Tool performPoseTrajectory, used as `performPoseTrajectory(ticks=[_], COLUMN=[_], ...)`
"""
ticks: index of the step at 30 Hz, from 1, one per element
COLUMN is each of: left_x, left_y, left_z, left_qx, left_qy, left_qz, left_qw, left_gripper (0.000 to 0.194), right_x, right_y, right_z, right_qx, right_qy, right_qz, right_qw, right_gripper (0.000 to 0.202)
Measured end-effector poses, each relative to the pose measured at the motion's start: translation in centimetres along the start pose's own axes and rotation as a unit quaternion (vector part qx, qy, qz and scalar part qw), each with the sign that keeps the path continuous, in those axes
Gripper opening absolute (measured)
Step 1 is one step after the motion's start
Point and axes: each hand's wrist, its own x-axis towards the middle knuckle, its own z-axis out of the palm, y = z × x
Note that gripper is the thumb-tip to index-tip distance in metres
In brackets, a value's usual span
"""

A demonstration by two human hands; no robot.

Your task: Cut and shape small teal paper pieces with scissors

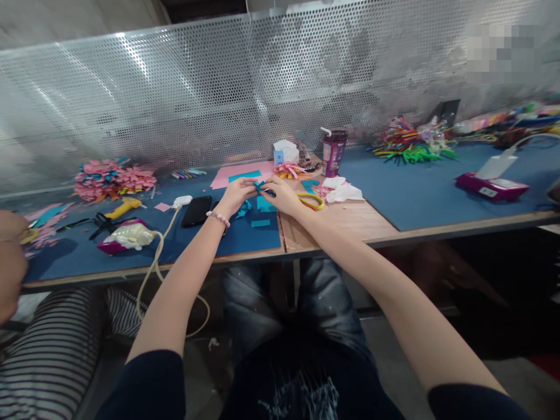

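Both hands meet over the table's blue mat. A small teal paper piece [259, 186] is pinched between the fingertips of my left hand [238, 195] and my right hand [282, 195]. Crumpled teal paper [243, 210] lies just under my left hand, and a flat teal strip [261, 223] lies below. Yellow-handled scissors [311, 201] rest beside my right wrist. Behind the hands are pink sheets [221, 177] with a teal sheet [245, 176] on top. A black phone [196, 211] lies left of my left hand.
A purple cup with a straw [334, 153] and a tissue pack [286, 153] stand behind. White tissues [345, 192] lie at right. Leftward are a yellow glue gun [125, 207], a cable [158, 251] and pink paper flowers [105, 179]. Another person sits at far left.
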Motion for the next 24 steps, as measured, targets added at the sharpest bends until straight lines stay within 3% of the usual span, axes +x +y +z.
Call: performPoseTrajectory(ticks=[10,18,24], left_x=[0.02,-0.47,-0.12], left_y=[0.13,0.49,0.34], left_z=[0.04,0.49,0.44], left_qx=[-0.032,-0.032,-0.038], left_qy=[-0.020,-0.057,-0.045], left_qz=[-0.046,-0.048,-0.064], left_qw=[0.998,0.997,0.996], left_gripper=[0.017,0.035,0.020], right_x=[-0.11,-0.12,-0.17], right_y=[0.02,0.02,-0.19], right_z=[-0.02,-0.09,-0.30], right_qx=[0.000,0.006,0.014], right_qy=[-0.001,-0.010,-0.016], right_qz=[-0.014,-0.011,-0.010], right_qw=[1.000,1.000,1.000], right_gripper=[0.021,0.018,0.015])
